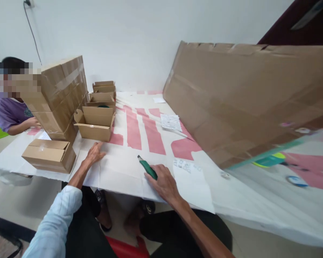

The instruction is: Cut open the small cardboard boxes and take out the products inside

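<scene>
My right hand (165, 182) is closed around a green utility knife (148, 169), whose dark tip points up and to the left over the white table cover. On the left, my left hand (95, 154) lies at the table with its fingers apart, holding nothing. Just beyond its fingertips stands an open cardboard box (95, 132) with its flaps up. A closed cardboard box (45, 157) sits to the left of that hand, near the table edge. Beside my right hand lies a white sheet of paper (193, 190) with handwriting along its top.
More open boxes (101, 97) line up behind the nearest one. A tall stack of taped boxes (61, 96) rises at left, with a person (9, 107) beyond it. A big cardboard panel (247, 96) leans on the right. A roll of tape (296, 181) lies at far right.
</scene>
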### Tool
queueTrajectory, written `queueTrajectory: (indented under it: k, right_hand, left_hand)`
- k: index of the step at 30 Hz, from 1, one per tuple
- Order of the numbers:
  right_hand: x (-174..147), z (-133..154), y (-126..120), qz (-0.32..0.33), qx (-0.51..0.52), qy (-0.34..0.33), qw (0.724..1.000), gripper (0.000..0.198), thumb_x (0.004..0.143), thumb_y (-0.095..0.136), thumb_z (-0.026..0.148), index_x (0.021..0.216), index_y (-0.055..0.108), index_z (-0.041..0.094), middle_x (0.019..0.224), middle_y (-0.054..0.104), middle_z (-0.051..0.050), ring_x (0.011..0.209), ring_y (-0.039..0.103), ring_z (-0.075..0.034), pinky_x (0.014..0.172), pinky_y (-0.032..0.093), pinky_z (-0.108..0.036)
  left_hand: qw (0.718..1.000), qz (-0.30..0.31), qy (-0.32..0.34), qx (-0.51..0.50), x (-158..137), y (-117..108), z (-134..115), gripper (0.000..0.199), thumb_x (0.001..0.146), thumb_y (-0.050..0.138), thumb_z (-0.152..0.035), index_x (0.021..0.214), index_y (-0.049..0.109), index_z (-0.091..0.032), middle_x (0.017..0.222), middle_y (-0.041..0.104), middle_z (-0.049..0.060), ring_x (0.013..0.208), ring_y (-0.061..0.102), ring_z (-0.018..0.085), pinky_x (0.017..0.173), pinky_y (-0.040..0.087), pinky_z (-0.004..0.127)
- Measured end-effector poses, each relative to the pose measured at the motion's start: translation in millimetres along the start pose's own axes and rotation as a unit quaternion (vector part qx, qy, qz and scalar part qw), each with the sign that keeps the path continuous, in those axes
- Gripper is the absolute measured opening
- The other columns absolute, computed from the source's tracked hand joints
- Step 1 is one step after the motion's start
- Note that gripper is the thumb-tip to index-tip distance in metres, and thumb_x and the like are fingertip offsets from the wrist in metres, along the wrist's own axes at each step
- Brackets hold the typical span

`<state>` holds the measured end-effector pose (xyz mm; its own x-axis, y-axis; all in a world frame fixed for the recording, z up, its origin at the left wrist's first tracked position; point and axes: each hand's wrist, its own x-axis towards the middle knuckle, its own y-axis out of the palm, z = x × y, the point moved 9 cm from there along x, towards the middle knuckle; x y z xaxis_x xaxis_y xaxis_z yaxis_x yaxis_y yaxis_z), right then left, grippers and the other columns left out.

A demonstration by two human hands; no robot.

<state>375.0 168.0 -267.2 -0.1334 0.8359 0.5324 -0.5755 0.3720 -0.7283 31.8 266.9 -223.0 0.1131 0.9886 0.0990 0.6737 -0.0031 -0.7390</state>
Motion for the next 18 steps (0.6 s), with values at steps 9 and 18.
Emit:
queueTrajectory:
  k: [9, 18]
  right_hand:
    - [-22.9, -5.1, -4.3, -0.034, -0.069, 0.015, 0.997, 0.023, 0.101, 0.056, 0.033, 0.116, 0.068, 0.021, 0.094, 0.068, -0.011, 0.091, 0.058, -0.031, 0.083, 0.048, -0.045]
    - [-20.7, -5.5, -6.9, -0.032, -0.065, 0.033, 0.997, 0.023, 0.098, 0.058, 0.029, 0.117, 0.068, 0.021, 0.098, 0.068, -0.012, 0.094, 0.057, -0.032, 0.084, 0.046, -0.044]
  left_hand:
    - [1.0, 0.001, -0.016, -0.02, 74.6, 13.1, -3.6, 0.064, 0.071, 0.07, -0.016, 0.134, 0.069, -0.018, 0.12, 0.072, 0.012, 0.114, 0.065, 0.032, 0.105, 0.051, 0.043]
    - [0.996, -0.042, -0.056, -0.058, 97.8, 6.0, 9.7, 0.041, 0.08, 0.075, -0.017, 0.12, 0.07, -0.016, 0.096, 0.07, 0.004, 0.089, 0.063, 0.022, 0.089, 0.051, 0.036]
